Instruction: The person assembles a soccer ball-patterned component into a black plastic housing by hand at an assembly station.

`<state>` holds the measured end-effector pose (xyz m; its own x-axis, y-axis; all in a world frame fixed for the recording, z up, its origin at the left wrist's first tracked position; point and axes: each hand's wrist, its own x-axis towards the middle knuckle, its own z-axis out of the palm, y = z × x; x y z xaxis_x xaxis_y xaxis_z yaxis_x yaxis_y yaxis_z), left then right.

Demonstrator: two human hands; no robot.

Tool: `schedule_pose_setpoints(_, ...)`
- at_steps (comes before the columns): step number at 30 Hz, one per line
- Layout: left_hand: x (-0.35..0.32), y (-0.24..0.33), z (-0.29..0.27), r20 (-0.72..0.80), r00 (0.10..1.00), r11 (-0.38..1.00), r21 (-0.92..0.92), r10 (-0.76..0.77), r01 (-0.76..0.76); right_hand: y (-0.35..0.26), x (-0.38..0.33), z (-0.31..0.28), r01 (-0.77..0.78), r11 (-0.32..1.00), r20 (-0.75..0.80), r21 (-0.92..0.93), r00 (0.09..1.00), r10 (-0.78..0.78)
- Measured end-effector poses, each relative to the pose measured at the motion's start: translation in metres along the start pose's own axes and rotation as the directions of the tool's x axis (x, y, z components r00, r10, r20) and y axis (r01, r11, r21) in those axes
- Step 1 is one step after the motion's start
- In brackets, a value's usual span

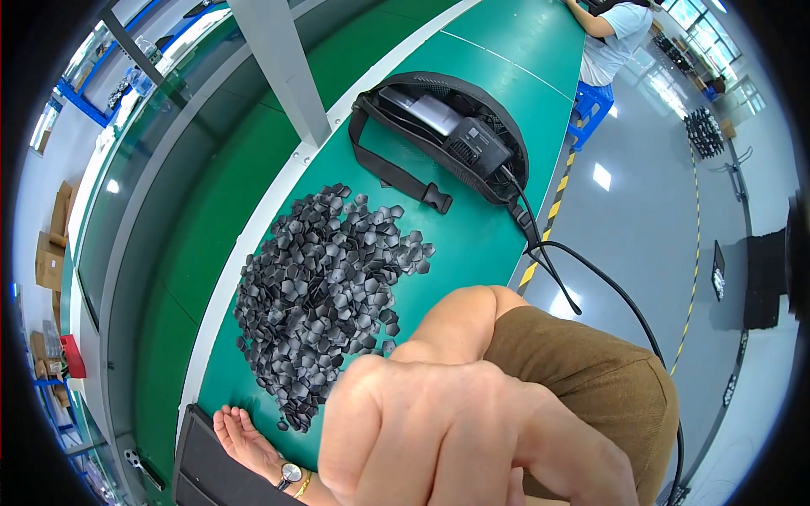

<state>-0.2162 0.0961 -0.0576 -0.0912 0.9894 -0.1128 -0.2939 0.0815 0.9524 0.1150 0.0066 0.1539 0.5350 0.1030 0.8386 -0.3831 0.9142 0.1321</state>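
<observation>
My left hand, with a wristwatch and a gold bracelet at the wrist, rests palm up at the lower left. Its fingers are apart and loosely bent, with nothing in them. It lies beside a black panel or tray and just below a heap of small black pentagonal pieces on the green table. Very near the camera, my right hand fills the lower middle. Its knuckles show and its fingers curl in; whatever they hold, if anything, is hidden.
An open black waist bag holds a dark boxy device and a silver one. Its black cable runs off the table's right side. A white-edged frame post stands behind. Another person sits at the far end.
</observation>
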Motion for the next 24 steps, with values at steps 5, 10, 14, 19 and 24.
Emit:
schedule_pose_setpoints(5,-0.001,0.002,0.002,0.025,1.000,1.000,0.003,-0.008,0.008,0.000,0.000,-0.001,0.011,1.000,0.010,-0.012,1.000,-0.011)
schedule_pose_setpoints(10,-0.001,0.003,0.002,0.019,1.000,1.000,0.009,-0.012,0.011,0.003,-0.007,0.005,0.036,0.999,0.021,-0.030,0.999,-0.036)
schedule_pose_setpoints(14,-0.003,0.005,0.002,0.024,1.000,1.000,-0.018,-0.021,0.021,-0.004,-0.004,0.004,0.062,0.997,0.022,-0.056,0.998,-0.061)
schedule_pose_setpoints(19,-0.004,0.004,0.006,-0.022,1.000,1.000,0.028,-0.009,0.009,-0.002,-0.004,0.001,0.090,0.991,0.026,-0.098,0.996,-0.088)
schedule_pose_setpoints(24,-0.027,0.007,0.039,0.140,0.969,0.979,0.005,0.203,-0.206,0.006,-0.005,-0.002,0.111,0.986,0.026,-0.126,0.994,-0.109)
